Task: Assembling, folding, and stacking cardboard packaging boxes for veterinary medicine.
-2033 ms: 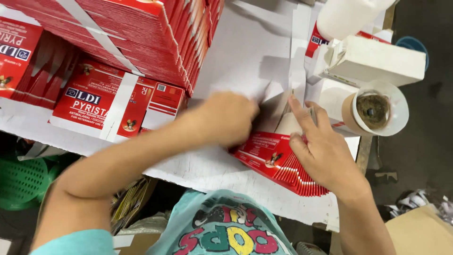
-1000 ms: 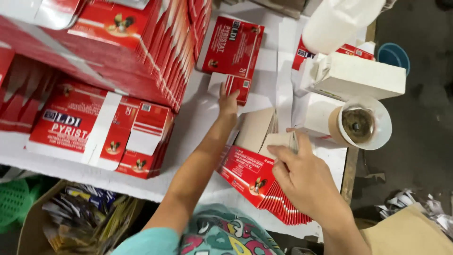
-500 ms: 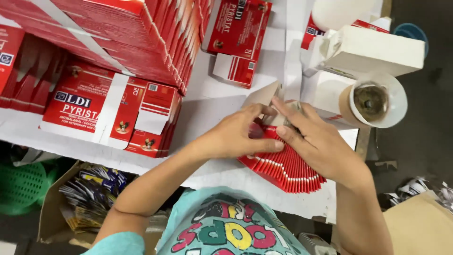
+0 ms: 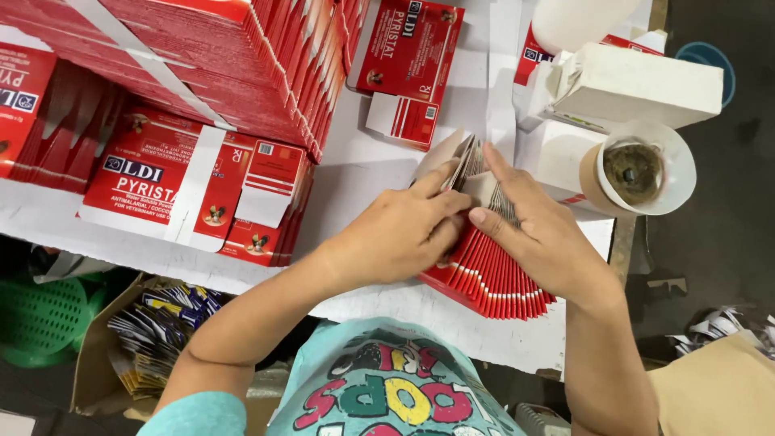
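Cardboard box (image 4: pixel 97 355) under table holds leaflets (image 4: pixel 161 327) — both hands (image 4: pixel 400 234) (image 4: pixel 541 234) fan red cartons (image 4: pixel 492 278)

Your left hand (image 4: pixel 404 234) and right hand (image 4: pixel 541 234) grip a fanned stack of flat red cartons (image 4: pixel 492 278) on the white table (image 4: pixel 363 169), beside banded red carton bundles (image 4: pixel 186 73) and a tape roll (image 4: pixel 638 169)

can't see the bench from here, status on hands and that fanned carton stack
Left hand and right hand both on fanned stack of red flat cartons. Stack lying on white table. Tape roll close by right hand, apart.
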